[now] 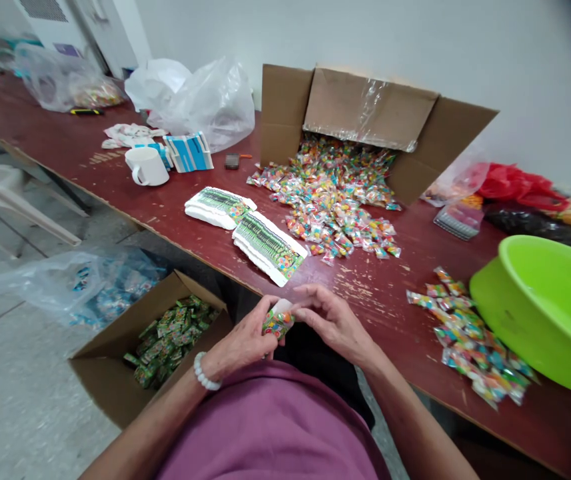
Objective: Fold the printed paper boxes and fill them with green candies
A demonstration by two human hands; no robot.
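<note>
My left hand (248, 335) is closed around a small printed candy box (278, 323), green with coloured dots, whose white flap stands up at the top. My right hand (332, 320) is at the box's upper right, fingers bent and thumb by the flap; whether it pinches the flap I cannot make out. Just beyond my hands, two stacks of flat printed boxes, a nearer stack (269, 248) and a farther stack (219, 205), lie on the table. Clear-wrapped candies (335, 207) spill from a tipped cardboard box (370, 110) behind them.
On the right stands a green basin (535, 320) beside more wrapped candies (475, 340). Below the table edge at left, an open carton (110, 373) holds several filled green boxes (175, 340). A white mug (146, 167), plastic bags (205, 100) and a white stool (10, 190) are farther left.
</note>
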